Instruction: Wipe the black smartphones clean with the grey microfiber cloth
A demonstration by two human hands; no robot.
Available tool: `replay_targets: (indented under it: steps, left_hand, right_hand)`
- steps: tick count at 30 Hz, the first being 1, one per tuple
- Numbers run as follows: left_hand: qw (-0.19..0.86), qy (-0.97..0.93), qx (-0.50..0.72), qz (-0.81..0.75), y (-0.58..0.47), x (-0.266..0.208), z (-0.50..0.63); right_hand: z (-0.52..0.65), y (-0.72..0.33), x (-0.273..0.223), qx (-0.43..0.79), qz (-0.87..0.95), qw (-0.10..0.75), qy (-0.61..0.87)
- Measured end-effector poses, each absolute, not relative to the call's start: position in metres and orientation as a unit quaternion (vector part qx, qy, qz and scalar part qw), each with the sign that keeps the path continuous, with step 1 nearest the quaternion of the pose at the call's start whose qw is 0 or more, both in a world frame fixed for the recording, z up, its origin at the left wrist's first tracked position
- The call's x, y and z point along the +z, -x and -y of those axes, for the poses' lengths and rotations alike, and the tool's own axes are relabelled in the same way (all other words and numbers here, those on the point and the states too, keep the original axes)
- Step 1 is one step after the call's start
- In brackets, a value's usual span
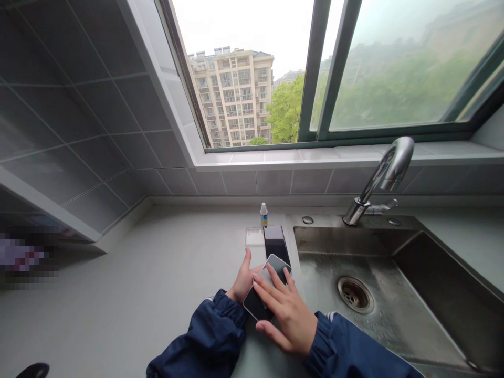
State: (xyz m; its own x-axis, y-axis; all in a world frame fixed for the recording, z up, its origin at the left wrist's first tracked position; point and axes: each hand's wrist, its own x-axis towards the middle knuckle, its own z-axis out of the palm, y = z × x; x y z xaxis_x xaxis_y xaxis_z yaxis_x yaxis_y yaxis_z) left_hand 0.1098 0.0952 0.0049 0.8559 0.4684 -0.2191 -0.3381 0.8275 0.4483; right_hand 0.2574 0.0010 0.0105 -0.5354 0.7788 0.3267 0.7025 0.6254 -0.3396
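Above the bench, the left hand is cradling a phone from beneath, apparently bracing it against the right hand, which is lying flat and spread across the screen. Another phone is resting just beyond, near a small bottle.

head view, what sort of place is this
Most likely a kitchen: there is a steel sink, a curved chrome faucet at its back edge, and a pale countertop.
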Motion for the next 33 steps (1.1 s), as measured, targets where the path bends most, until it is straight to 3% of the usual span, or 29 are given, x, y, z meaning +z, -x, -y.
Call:
replay_targets:
  steps: [10, 15, 21, 33]
  left_hand:
    - [0.945, -0.158, 0.225, -0.179, -0.105, 0.015, -0.099]
    - [0.941, -0.167, 0.236, -0.174, -0.103, 0.017, -0.101]
    - [0.931, -0.190, 0.249, -0.188, -0.097, 0.016, -0.106]
    - [0.814, -0.226, 0.442, -0.301, -0.076, 0.032, -0.119]
  right_hand:
    - [0.006, -0.248, 0.011, 0.097, 0.891, 0.293, 0.335]
    - [0.002, -0.251, 0.009, 0.053, 0.905, 0.261, 0.332]
    - [-0.003, -0.253, 0.004, 0.001, 0.896, 0.301, 0.326]
    - [-0.002, -0.257, 0.007, 0.037, 0.882, 0.322, 0.343]
